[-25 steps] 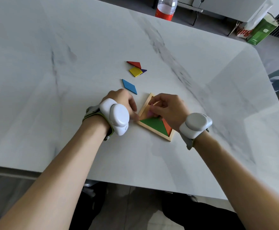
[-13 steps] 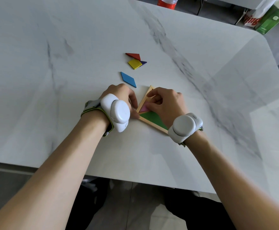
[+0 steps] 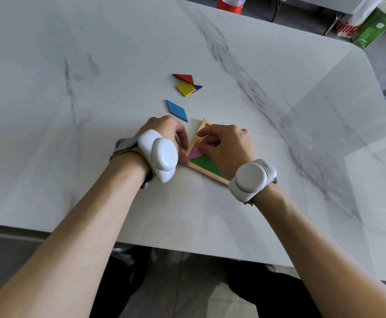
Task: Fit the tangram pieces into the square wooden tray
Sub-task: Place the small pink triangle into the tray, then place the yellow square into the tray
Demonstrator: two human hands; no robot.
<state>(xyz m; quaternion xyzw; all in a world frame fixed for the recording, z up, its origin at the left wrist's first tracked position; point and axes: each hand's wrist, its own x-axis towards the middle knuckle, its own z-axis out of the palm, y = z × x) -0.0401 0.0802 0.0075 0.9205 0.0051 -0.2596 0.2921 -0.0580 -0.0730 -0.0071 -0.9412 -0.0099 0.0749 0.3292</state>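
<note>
Your left hand (image 3: 171,136) curls against the left edge of the square wooden tray (image 3: 193,143), fingers bent and pressing the frame near its near-left corner; it braces rather than grips. Your right hand (image 3: 224,148) lies over the middle of the tray with its fingertips (image 3: 202,146) pinched down on the pink piece (image 3: 195,152), which sits in the left corner, touching the green triangle (image 3: 206,165) along the near edge. You cannot see the far and right parts of the tray under the right hand, so whatever else is seated there stays unknown.

The main risk is the pink piece jamming: if you push it while one corner rides up on the frame or on the green triangle, it will wedge tilted instead of dropping flat. Pressing harder could then lever the green triangle out of place.

A second risk is the tray sliding on the smooth marble desk (image 3: 279,203) if your left hand eases off while the right one shoves sideways.

Four pieces wait well apart on the desk: the blue parallelogram (image 3: 177,110) just beyond your left hand, and farther off the yellow square (image 3: 185,89), the red triangle (image 3: 184,78) and a purple piece (image 3: 197,87) mostly hidden beneath them. A careless sweep of your left knuckles could knock the blue one.
</note>
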